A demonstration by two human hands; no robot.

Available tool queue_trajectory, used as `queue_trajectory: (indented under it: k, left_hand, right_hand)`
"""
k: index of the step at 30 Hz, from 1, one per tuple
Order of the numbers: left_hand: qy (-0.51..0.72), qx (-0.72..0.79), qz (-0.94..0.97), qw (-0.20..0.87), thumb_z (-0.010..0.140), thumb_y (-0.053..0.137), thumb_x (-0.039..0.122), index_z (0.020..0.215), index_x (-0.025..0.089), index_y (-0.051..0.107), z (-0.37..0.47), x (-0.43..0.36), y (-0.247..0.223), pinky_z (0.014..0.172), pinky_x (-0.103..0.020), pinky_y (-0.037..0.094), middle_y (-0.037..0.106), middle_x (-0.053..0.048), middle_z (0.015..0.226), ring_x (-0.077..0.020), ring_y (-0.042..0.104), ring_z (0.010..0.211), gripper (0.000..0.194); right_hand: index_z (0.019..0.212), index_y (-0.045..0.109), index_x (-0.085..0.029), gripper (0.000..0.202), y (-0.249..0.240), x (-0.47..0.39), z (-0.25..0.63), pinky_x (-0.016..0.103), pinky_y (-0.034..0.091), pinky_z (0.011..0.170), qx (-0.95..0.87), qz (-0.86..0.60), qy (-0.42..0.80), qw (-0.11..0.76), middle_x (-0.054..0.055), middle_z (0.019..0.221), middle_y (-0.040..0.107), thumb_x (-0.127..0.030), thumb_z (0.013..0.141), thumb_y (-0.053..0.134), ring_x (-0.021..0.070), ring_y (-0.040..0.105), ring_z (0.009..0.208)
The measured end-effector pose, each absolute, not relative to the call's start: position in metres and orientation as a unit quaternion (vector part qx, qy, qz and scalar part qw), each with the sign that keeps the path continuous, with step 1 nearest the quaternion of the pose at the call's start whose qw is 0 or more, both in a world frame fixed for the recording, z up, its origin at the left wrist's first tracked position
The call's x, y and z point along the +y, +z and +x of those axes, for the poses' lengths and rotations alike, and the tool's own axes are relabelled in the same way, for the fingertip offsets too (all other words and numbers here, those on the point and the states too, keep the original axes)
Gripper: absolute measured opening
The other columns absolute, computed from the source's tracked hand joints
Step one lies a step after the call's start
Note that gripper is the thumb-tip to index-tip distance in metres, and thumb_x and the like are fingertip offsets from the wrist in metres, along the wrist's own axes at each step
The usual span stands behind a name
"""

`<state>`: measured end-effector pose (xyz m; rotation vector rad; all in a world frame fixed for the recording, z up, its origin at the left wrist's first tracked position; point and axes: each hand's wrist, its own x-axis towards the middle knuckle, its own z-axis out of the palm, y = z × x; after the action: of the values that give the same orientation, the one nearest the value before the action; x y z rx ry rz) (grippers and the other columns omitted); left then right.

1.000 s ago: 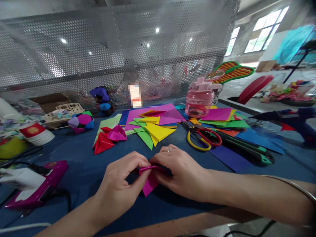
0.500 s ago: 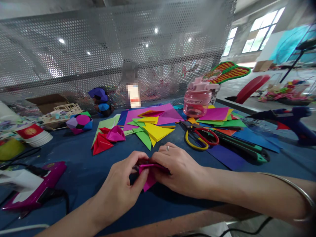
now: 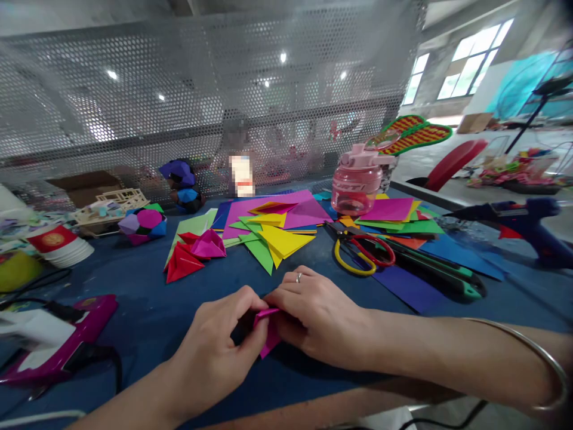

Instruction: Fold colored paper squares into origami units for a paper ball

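Note:
A small folded magenta paper (image 3: 270, 340) is held near the table's front edge. My left hand (image 3: 224, 337) pinches its left side between thumb and fingers. From the right, my right hand (image 3: 320, 316) grips the same paper, its curled fingers covering much of it. Beyond my hands lie red folded pieces (image 3: 183, 261), a magenta folded piece (image 3: 209, 243), yellow folded pieces (image 3: 284, 242) and green folded pieces (image 3: 261, 251). Flat magenta sheets (image 3: 308, 209) are spread behind them.
Scissors (image 3: 364, 263), a green-black cutter (image 3: 447, 278) and a blue glue gun (image 3: 528, 218) lie right. Behind stands a pink bottle (image 3: 356, 185). At left are a purple power strip (image 3: 89, 334), paper cups (image 3: 65, 248) and a paper ball (image 3: 143, 225).
Both hands, still on the magenta paper, have moved slightly down. My right fingers have come closer to my left fingertips, and less of the paper's top edge shows.

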<state>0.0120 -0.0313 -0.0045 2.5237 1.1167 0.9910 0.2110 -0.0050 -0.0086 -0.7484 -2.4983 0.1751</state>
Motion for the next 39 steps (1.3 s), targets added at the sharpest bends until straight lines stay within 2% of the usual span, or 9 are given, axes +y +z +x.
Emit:
queue_trajectory:
  k: [6,9,12,14,17,22,27,31,39]
  left_hand:
    - [0.339,0.378,0.857,0.095,0.089,0.054,0.014,0.082,0.023,0.053,0.013,-0.033,-0.005,0.053,-0.018,0.042,0.06,0.008,0.065,-0.0067,0.059,0.053,0.012]
    - [0.349,0.374,0.851,0.116,0.091,0.056,0.014,0.095,0.025,0.054,0.013,-0.035,-0.004,0.058,-0.015,0.046,0.063,0.009,0.07,-0.0055,0.061,0.056,0.012]
    - [0.367,0.357,0.852,0.106,0.092,0.057,0.013,0.11,0.026,0.054,0.011,-0.035,-0.002,0.067,-0.014,0.05,0.069,0.007,0.083,-0.0059,0.067,0.067,0.023]
    - [0.376,0.345,0.856,0.081,0.092,0.057,0.012,0.112,0.026,0.056,0.01,-0.034,-0.001,0.071,-0.014,0.052,0.071,0.004,0.092,-0.007,0.069,0.073,0.025]
    - [0.382,0.337,0.858,0.062,0.091,0.058,0.011,0.109,0.025,0.059,0.009,-0.033,0.001,0.072,-0.014,0.052,0.072,0.004,0.093,-0.0071,0.07,0.074,0.023]
    - [0.385,0.361,0.847,0.061,0.09,0.06,0.013,0.102,0.025,0.063,0.008,-0.032,0.0,0.066,-0.014,0.052,0.072,0.007,0.082,-0.0059,0.069,0.066,0.017]
    - [0.422,0.42,0.798,0.091,0.09,0.061,0.02,0.097,0.025,0.064,-0.001,-0.019,0.006,0.061,-0.016,0.055,0.071,0.007,0.075,-0.0079,0.07,0.059,0.009]
    - [0.464,0.507,0.721,0.091,0.086,0.064,0.032,0.091,0.022,0.064,-0.022,0.007,0.016,0.059,-0.021,0.057,0.069,0.004,0.067,-0.013,0.07,0.057,0.011]
    - [0.446,0.573,0.684,0.069,0.083,0.061,0.038,0.09,0.022,0.061,-0.065,0.055,0.014,0.061,-0.028,0.061,0.071,0.001,0.067,-0.0186,0.072,0.061,0.018]
  right_hand:
    - [0.082,0.06,-0.015,0.008,-0.007,-0.007,0.21,0.03,0.039,0.076,-0.932,-0.266,0.041,0.241,0.003,0.072,0.064,-0.013,0.085,0.053,0.0169,0.055,0.07]
    - [0.081,0.057,-0.016,0.008,-0.006,-0.006,0.211,0.03,0.039,0.075,-0.929,-0.272,0.038,0.247,0.003,0.072,0.062,-0.011,0.084,0.051,0.017,0.054,0.069]
    - [0.08,0.054,-0.017,0.006,-0.005,-0.004,0.212,0.03,0.038,0.07,-0.925,-0.28,0.025,0.254,0.002,0.071,0.061,-0.011,0.08,0.053,0.0173,0.051,0.067]
    - [0.081,0.053,-0.017,0.008,-0.005,-0.003,0.212,0.031,0.037,0.069,-0.925,-0.28,0.021,0.255,0.002,0.072,0.06,-0.01,0.077,0.053,0.0176,0.05,0.066]
    - [0.085,0.056,-0.016,0.01,-0.005,-0.001,0.214,0.031,0.037,0.069,-0.927,-0.275,0.032,0.254,0.004,0.075,0.063,-0.009,0.078,0.053,0.0184,0.052,0.07]
    - [0.103,0.061,-0.015,0.02,-0.007,0.0,0.216,0.034,0.041,0.077,-0.92,-0.285,0.07,0.258,0.007,0.091,0.069,-0.009,0.086,0.05,0.0206,0.06,0.084]
    - [0.129,0.047,-0.015,0.038,-0.002,-0.002,0.214,0.042,0.044,0.094,-0.881,-0.313,0.072,0.348,0.012,0.118,0.063,-0.027,0.094,0.056,0.0255,0.057,0.108]
    - [0.128,0.043,-0.018,0.037,0.001,0.003,0.215,0.048,0.045,0.096,-0.857,-0.341,0.07,0.38,0.012,0.119,0.06,-0.024,0.093,0.054,0.0271,0.054,0.112]
    - [0.121,0.048,-0.016,0.035,-0.01,0.015,0.218,0.045,0.046,0.096,-0.858,-0.358,0.081,0.359,0.011,0.112,0.06,-0.012,0.087,0.056,0.0261,0.055,0.109]
